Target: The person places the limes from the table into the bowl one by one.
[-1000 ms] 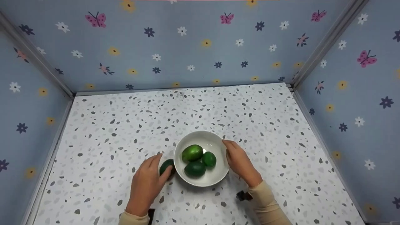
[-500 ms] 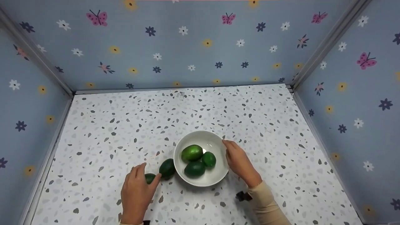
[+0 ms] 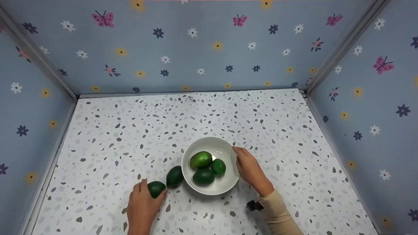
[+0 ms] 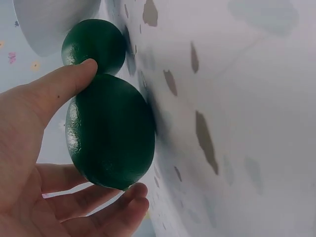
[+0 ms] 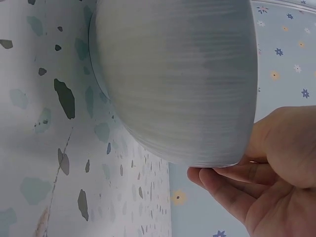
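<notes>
My left hand point(image 3: 142, 204) curls around a dark green oval fruit point(image 3: 156, 189) on the tabletop. In the left wrist view, the thumb is at one end of this smooth fruit point(image 4: 111, 133) and fingertips are at the other, near a small nub. A second dark green fruit point(image 3: 174, 176) lies between it and the bowl, very close to both. My right hand point(image 3: 251, 168) holds the right rim of the white bowl point(image 3: 209, 142); its thumb is hidden in the right wrist view. Inside sit a lighter green fruit point(image 3: 201, 160), a dark green one point(image 3: 203, 177) and a smaller green one point(image 3: 218, 166).
The white speckled tabletop point(image 3: 183, 120) stretches behind and to both sides of the bowl. Blue panels point(image 3: 209, 58) patterned with flowers and butterflies enclose it at the back, left and right. A small black object point(image 3: 254, 205) sits by the right sleeve point(image 3: 277, 209).
My left hand has moved left and toward me, away from the fruit beside the bowl, to the other dark green fruit, now more exposed. My right hand and the bowl stay put.
</notes>
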Motion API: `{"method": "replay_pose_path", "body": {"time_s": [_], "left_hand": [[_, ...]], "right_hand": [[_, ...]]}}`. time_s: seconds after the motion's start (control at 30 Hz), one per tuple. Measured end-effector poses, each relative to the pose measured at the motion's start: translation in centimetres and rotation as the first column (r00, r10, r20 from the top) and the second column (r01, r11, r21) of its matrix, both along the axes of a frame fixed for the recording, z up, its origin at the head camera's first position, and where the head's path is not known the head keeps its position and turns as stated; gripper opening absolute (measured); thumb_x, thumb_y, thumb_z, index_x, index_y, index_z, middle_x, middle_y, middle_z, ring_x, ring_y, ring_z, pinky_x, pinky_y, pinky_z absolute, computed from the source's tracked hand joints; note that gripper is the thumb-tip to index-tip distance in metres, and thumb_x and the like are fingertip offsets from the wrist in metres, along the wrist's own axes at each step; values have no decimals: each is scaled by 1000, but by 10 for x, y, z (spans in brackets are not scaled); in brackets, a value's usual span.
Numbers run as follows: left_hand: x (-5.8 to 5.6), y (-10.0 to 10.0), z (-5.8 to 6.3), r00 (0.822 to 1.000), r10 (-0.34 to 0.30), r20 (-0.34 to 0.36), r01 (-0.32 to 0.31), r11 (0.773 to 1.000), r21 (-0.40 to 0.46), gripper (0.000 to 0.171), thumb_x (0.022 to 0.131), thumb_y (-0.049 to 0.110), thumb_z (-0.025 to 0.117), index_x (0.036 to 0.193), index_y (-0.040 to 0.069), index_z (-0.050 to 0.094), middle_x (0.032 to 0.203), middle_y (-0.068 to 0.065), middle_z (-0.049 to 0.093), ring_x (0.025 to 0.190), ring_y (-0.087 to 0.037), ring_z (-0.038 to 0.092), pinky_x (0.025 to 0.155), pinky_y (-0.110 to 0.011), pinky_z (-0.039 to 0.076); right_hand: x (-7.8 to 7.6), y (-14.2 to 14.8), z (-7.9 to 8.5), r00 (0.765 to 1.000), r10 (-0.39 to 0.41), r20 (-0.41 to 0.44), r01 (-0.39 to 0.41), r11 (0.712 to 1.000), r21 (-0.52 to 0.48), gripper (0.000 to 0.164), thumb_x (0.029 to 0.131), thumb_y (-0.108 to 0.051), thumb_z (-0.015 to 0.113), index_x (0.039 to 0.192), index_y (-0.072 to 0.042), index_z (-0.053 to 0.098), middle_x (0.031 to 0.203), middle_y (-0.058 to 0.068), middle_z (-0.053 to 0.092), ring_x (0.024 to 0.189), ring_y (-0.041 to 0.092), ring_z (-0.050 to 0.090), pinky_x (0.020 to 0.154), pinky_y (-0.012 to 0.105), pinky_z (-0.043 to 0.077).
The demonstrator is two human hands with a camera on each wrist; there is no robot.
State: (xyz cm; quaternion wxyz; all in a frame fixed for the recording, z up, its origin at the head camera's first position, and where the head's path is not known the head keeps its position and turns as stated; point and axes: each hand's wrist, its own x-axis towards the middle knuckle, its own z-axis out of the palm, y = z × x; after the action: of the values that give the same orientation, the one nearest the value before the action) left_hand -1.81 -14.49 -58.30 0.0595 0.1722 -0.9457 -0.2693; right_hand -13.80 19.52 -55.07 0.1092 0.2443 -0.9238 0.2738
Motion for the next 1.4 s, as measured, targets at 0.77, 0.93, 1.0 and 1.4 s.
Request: {"method": "replay_pose_path", "body": {"time_s": [0.77, 0.93, 1.0, 1.4], "left_hand": [[8, 1, 0, 997, 52, 56, -58, 991, 120, 91, 76, 33, 87, 140, -15, 44, 121, -38, 51, 109, -54, 56, 89, -62, 47], [9, -1, 1, 992, 72, 102, -85, 987, 137, 90, 77, 35, 86, 143, -11, 45, 122, -36, 49, 110, -53, 55, 91, -63, 46], [9, 0, 1, 990, 78, 117, -95, 985, 143, 90, 78, 36, 86, 144, -9, 45, 122, -36, 48, 110, -52, 55, 91, -62, 45], [5, 5, 4, 990, 56, -131, -42, 994, 101, 84, 69, 29, 93, 128, -16, 54, 117, -34, 57, 106, -49, 60, 87, -59, 50]], "right_hand": [[1, 0, -1, 1000, -3, 5, 3, 1000, -17, 38, 94, 10, 57, 132, 8, 57, 123, 21, 62, 114, 35, 62, 96, 40, 51], [1, 0, -1, 1000, 15, -23, -16, 1000, -24, 38, 93, 12, 58, 131, 8, 58, 121, 19, 62, 113, 34, 62, 93, 41, 52], [1, 1, -1, 1000, 16, -22, -17, 1000, -23, 38, 93, 12, 58, 131, 8, 58, 121, 19, 62, 112, 34, 63, 92, 42, 53], [0, 1, -2, 1000, 17, -19, -17, 1000, -22, 39, 92, 11, 59, 131, 9, 57, 121, 21, 62, 112, 36, 62, 94, 42, 52]]}}
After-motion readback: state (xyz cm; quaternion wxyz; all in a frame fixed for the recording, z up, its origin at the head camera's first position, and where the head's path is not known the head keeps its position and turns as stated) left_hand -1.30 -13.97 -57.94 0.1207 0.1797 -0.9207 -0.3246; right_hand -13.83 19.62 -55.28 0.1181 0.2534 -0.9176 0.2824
